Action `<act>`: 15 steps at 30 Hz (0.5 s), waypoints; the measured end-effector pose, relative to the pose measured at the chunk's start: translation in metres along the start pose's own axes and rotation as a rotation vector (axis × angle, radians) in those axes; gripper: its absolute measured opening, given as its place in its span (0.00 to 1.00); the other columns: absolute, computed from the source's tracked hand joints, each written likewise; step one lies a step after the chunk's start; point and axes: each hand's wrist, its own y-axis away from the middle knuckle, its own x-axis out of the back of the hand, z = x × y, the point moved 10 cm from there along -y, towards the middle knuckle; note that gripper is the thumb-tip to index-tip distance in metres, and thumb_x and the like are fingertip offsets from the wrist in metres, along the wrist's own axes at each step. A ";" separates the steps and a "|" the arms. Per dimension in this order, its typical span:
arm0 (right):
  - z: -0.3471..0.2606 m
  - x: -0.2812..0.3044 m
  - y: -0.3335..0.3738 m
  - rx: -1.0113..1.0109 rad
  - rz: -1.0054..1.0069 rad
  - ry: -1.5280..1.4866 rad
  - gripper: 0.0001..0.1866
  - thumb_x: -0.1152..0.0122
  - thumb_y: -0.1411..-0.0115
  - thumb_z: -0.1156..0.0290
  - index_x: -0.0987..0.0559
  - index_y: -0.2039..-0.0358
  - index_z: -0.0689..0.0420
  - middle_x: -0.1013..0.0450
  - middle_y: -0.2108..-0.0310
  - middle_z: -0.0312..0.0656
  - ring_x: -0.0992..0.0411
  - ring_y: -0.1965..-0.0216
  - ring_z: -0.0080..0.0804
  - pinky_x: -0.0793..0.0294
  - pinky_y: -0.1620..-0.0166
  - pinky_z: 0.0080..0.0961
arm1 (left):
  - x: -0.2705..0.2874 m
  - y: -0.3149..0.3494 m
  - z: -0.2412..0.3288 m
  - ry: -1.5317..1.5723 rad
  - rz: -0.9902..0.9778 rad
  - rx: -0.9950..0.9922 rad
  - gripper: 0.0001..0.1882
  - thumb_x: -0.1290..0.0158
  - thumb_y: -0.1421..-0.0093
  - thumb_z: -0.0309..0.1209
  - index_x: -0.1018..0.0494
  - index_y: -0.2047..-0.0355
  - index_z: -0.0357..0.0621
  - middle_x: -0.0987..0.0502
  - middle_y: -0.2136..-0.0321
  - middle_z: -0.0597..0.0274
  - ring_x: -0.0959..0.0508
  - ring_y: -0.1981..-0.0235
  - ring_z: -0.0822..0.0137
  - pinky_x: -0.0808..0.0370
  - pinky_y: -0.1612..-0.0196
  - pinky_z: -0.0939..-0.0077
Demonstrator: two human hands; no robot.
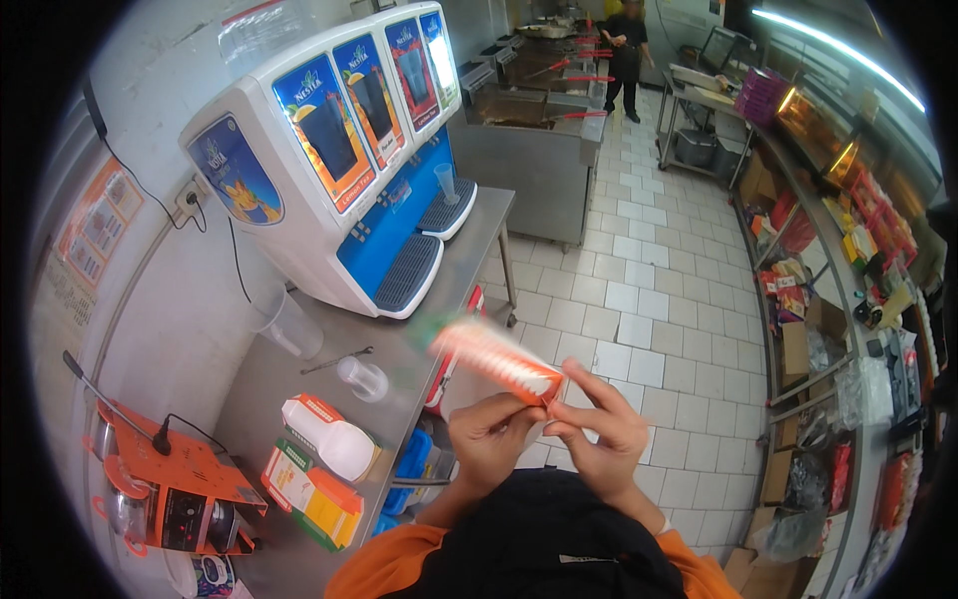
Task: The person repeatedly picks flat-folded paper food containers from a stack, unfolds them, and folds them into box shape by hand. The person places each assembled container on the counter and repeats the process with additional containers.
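Note:
Both hands hold a printed orange, white and green paper carton (507, 365) out in front of my body, tilted up to the left. Its far end is smeared by motion. My left hand (487, 439) is closed, pinching the carton's near end. My right hand (606, 431) grips the same end from the right with thumb and fingers, the upper fingers partly stretched. On the steel table to the left lie flat cartons (311, 496) in the same colours. A white round container (345, 451) lies beside them, against another orange and white carton (305, 416).
A drink dispenser (299, 235) stands on the steel table (257, 374), with a clear jug (286, 321), a metal tool (337, 360) and a clear cup (361, 379) nearby. Coffee makers (190, 489) are at lower left. Cluttered shelves (798, 399) line the right; a person (626, 55) stands far back.

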 end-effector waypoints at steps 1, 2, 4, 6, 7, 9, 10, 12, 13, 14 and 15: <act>-0.009 -0.004 0.001 0.079 -0.023 0.123 0.11 0.32 0.49 0.74 0.16 0.63 0.59 0.27 0.49 0.53 0.27 0.47 0.45 0.27 0.48 0.32 | -0.001 0.000 -0.004 -0.024 -0.002 0.050 0.09 0.43 0.41 0.24 0.22 0.60 0.31 0.19 0.68 0.56 0.20 0.66 0.72 0.24 0.62 0.81; -0.014 -0.007 0.001 0.130 -0.041 0.244 0.11 0.32 0.48 0.72 0.16 0.63 0.59 0.29 0.48 0.53 0.28 0.47 0.46 0.27 0.48 0.33 | -0.002 -0.001 -0.003 0.006 0.007 0.051 0.10 0.44 0.40 0.25 0.23 0.59 0.31 0.20 0.67 0.56 0.20 0.65 0.72 0.24 0.61 0.81; -0.013 -0.013 0.000 0.116 -0.099 0.260 0.12 0.32 0.47 0.69 0.16 0.62 0.59 0.32 0.44 0.55 0.30 0.45 0.48 0.30 0.45 0.35 | 0.000 -0.001 -0.004 0.042 0.044 0.048 0.12 0.45 0.38 0.27 0.24 0.58 0.30 0.21 0.65 0.55 0.20 0.64 0.70 0.24 0.60 0.81; -0.006 -0.019 -0.002 0.036 -0.167 0.022 0.14 0.33 0.46 0.66 0.17 0.61 0.59 0.36 0.41 0.57 0.34 0.41 0.51 0.33 0.42 0.39 | 0.010 0.002 -0.016 0.046 0.133 0.124 0.13 0.47 0.36 0.29 0.25 0.57 0.30 0.23 0.62 0.54 0.20 0.62 0.68 0.24 0.58 0.81; -0.010 -0.019 -0.006 0.091 -0.189 -0.237 0.23 0.29 0.49 0.62 0.20 0.55 0.59 0.39 0.39 0.59 0.40 0.38 0.55 0.37 0.40 0.42 | 0.006 0.004 -0.024 0.135 0.088 0.172 0.14 0.52 0.33 0.33 0.27 0.67 0.31 0.27 0.62 0.57 0.24 0.67 0.71 0.27 0.61 0.80; 0.000 0.001 -0.012 0.035 0.015 0.005 0.26 0.27 0.51 0.63 0.23 0.53 0.60 0.36 0.42 0.59 0.37 0.40 0.55 0.34 0.42 0.40 | 0.009 0.004 -0.021 0.177 0.068 0.071 0.17 0.54 0.32 0.37 0.32 0.73 0.35 0.29 0.65 0.59 0.31 0.71 0.73 0.34 0.65 0.79; 0.007 0.013 -0.012 -0.025 0.143 0.089 0.28 0.26 0.52 0.63 0.24 0.52 0.60 0.35 0.43 0.60 0.35 0.41 0.55 0.33 0.43 0.39 | 0.013 0.004 -0.018 0.193 0.078 0.005 0.19 0.55 0.31 0.39 0.34 0.76 0.37 0.30 0.67 0.60 0.35 0.73 0.75 0.37 0.66 0.79; 0.003 0.006 -0.016 0.038 0.039 0.157 0.32 0.24 0.54 0.64 0.27 0.50 0.61 0.26 0.53 0.55 0.25 0.53 0.44 0.25 0.54 0.28 | 0.007 0.001 -0.017 0.444 -0.052 -0.030 0.21 0.57 0.32 0.41 0.39 0.79 0.40 0.34 0.73 0.63 0.43 0.75 0.72 0.45 0.68 0.75; 0.011 -0.007 -0.015 -0.031 -0.127 0.109 0.32 0.25 0.54 0.64 0.27 0.50 0.61 0.25 0.55 0.54 0.24 0.55 0.41 0.24 0.56 0.26 | 0.006 -0.003 -0.013 0.530 -0.085 -0.063 0.20 0.57 0.32 0.41 0.37 0.78 0.40 0.34 0.74 0.63 0.41 0.74 0.71 0.43 0.67 0.73; 0.015 -0.018 -0.011 -0.074 -0.296 0.043 0.31 0.25 0.53 0.64 0.27 0.51 0.62 0.24 0.58 0.52 0.22 0.57 0.38 0.24 0.59 0.24 | 0.005 -0.005 -0.009 0.567 -0.143 -0.062 0.19 0.55 0.33 0.40 0.36 0.78 0.40 0.33 0.74 0.63 0.40 0.74 0.70 0.41 0.66 0.72; 0.020 -0.018 -0.009 -0.148 -0.355 -0.055 0.26 0.28 0.49 0.68 0.26 0.52 0.61 0.23 0.60 0.51 0.21 0.63 0.34 0.24 0.65 0.23 | 0.009 -0.010 -0.012 0.467 -0.097 -0.031 0.18 0.54 0.34 0.39 0.35 0.77 0.40 0.33 0.75 0.63 0.38 0.74 0.69 0.40 0.64 0.70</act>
